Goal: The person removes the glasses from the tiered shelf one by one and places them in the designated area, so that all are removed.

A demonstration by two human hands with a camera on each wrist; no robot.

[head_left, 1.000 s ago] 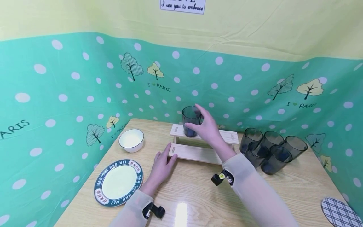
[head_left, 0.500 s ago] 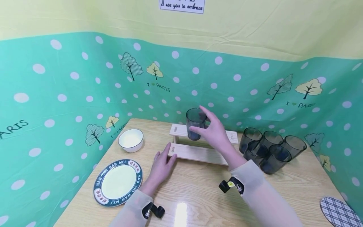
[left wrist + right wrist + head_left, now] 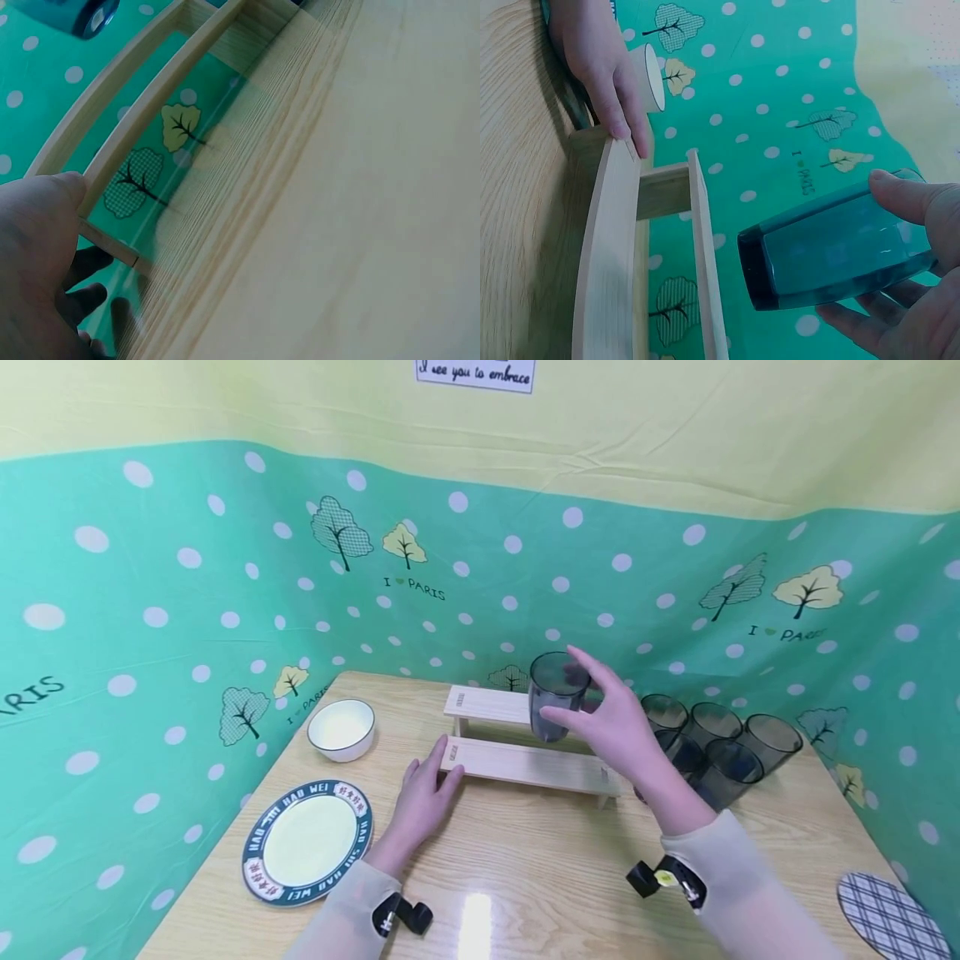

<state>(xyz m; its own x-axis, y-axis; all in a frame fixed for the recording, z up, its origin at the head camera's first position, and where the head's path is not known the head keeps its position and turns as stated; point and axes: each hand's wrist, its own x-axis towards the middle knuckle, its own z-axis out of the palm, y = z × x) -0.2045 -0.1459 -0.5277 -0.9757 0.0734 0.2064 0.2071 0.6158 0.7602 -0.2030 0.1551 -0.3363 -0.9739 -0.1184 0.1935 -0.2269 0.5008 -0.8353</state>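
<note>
In the head view my right hand [image 3: 621, 727] holds a dark, see-through tumbler [image 3: 555, 689] by its side, thumb in front and fingers behind. The tumbler is upright and overlaps the upper board of a two-tier wooden shelf [image 3: 525, 763]. In the right wrist view a gap shows between the tumbler's thick base [image 3: 757, 270] and the shelf's upper board [image 3: 705, 262]. My left hand [image 3: 422, 800] grips the left end of the lower board, thumb at the front edge. The left wrist view shows that thumb [image 3: 71, 187] against the wood, other fingers past the board's end.
Several matching dark tumblers [image 3: 731, 772] stand clustered right of the shelf, partly behind my right forearm. On the left are a white bowl [image 3: 342, 730] and a blue-rimmed plate [image 3: 307, 843]. A checked round mat [image 3: 892, 914] lies front right. A patterned cloth [image 3: 405, 635] hangs behind the table.
My right hand has carried the tumbler rightward from above the upper board's left part toward its right part, and a little nearer. The left hand keeps its place on the shelf.
</note>
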